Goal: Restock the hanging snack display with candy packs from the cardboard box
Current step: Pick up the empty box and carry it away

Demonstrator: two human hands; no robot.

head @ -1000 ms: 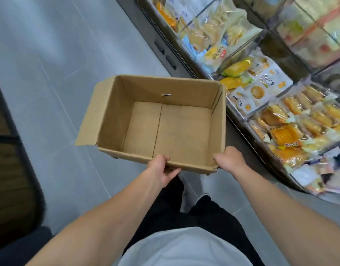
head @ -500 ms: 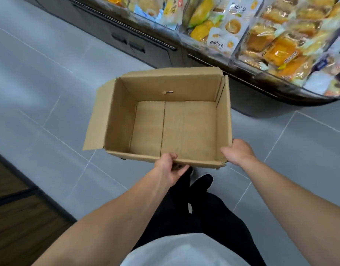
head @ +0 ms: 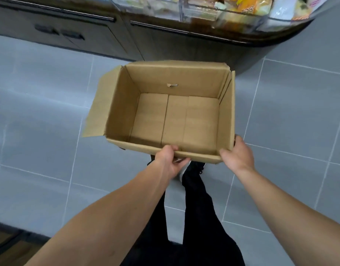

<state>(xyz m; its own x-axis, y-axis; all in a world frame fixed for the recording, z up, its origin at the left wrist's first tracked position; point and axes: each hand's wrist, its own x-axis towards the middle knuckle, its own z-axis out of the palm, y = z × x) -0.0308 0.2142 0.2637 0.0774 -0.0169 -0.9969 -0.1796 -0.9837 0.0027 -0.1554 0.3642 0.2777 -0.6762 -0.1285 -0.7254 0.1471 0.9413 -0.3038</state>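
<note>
The box (head: 171,114) hangs over the grey floor (head: 40,116), open top toward the camera, held at its near rim by both hands. Its long axis runs from about 9 to 3 o'clock, and nothing shows inside it: bare cardboard bottom, bare walls, one small torn hole in the far wall. No candy packs are in view in the box.

Going left to right: a loose flap (head: 100,108) splays out at the box's 9 o'clock side. The left hand (head: 170,160) grips the near rim toward the middle, thumb over the top edge and fingers curled beneath. The right hand (head: 237,152) holds the near right corner, thumb on the near wall and fingers wrapped round the side wall. The box lies at 12 o'clock from both hands, so neither is nearer; each bears its share.

At 12 to 1 o'clock beyond the box, the counter (head: 165,41) carries clear bins (head: 213,12) of wrapped snacks, cut off by the frame's top edge. No hanging display can be seen here.

With the box empty, the restocking looks finished or out of stock; the likely next move is setting the box down or carrying it off, and either hand could let go only once the other takes the weight.
</note>
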